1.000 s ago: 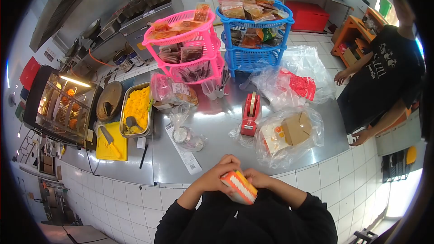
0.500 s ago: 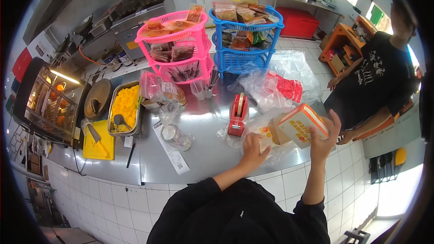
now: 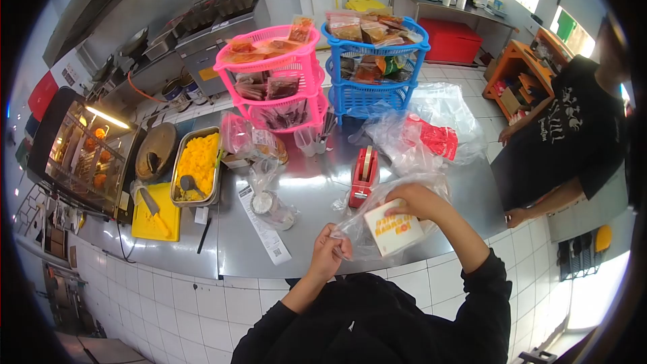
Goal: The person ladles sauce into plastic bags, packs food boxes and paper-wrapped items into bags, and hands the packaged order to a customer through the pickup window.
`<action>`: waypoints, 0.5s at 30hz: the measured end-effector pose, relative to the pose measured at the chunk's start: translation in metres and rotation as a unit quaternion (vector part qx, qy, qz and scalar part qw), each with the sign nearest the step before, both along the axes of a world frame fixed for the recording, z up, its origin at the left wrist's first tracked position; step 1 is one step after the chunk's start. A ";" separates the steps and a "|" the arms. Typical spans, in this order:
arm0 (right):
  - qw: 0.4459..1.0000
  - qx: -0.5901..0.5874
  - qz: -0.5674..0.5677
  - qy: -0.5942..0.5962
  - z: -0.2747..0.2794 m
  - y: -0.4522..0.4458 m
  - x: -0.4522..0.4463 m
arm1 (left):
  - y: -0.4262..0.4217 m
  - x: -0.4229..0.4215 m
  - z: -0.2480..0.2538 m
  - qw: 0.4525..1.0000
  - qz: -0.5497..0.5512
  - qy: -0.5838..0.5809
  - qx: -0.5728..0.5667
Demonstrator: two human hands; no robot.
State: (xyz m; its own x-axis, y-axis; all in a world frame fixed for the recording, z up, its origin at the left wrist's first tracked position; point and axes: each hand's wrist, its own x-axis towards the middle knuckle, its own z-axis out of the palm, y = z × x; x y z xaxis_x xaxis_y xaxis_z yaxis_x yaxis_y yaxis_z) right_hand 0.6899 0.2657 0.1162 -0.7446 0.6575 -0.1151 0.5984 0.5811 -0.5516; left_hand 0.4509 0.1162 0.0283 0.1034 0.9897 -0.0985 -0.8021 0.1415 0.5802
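Observation:
At the table's front, a clear plastic bag lies spread, its edge pinched in my left hand, whose fingers are closed. My right hand reaches over the bag and grips a white takeaway box with orange and yellow lettering. The box is tilted within the bag's folds; whether it is fully inside I cannot tell. Just behind the bag stands a red tape dispenser. Left of my hands are a tied clear bag with a lidded cup and a printed paper receipt.
Pink and blue tiered baskets hold sachets at the back. Crumpled plastic bags lie at the right. A metal tray of yellow food and a knife on a yellow board are left. A person stands right.
My right hand has brought the raised box down and left into the bag. My left hand has moved left from the other box to the bag's edge. That other box no longer shows.

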 end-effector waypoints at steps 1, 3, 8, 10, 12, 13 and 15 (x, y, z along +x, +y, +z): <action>1.000 -0.004 0.004 0.000 -0.021 0.007 0.004 | -0.003 0.002 0.012 0.999 -0.018 0.020 0.034; 0.981 0.165 -0.008 -0.105 -0.036 0.015 0.008 | -0.007 0.008 0.044 0.996 -0.036 0.043 0.070; 0.986 0.148 0.072 0.004 0.018 -0.029 -0.019 | 0.005 0.014 0.080 0.981 -0.031 0.124 0.143; 0.974 0.202 0.074 -0.072 0.008 -0.046 -0.016 | 0.007 0.011 0.081 0.983 -0.043 0.112 0.139; 0.973 0.176 0.029 -0.143 -0.003 -0.040 -0.008 | 0.008 0.006 0.084 0.982 -0.064 0.105 0.146; 0.973 0.180 0.028 -0.144 -0.004 -0.033 -0.001 | 0.005 0.004 0.089 0.983 -0.041 0.099 0.150; 0.960 0.200 -0.033 -0.196 -0.008 -0.025 0.014 | -0.002 0.000 0.097 0.984 -0.017 0.089 0.151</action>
State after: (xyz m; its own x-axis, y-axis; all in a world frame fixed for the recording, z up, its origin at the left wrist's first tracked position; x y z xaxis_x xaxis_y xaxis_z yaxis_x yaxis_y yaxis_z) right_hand 0.7035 0.2409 0.1078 -0.6515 0.7512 -0.1062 0.7566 0.6537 -0.0181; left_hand 0.4506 0.1146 0.1252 0.1442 0.9731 0.1797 -0.6812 -0.0341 0.7313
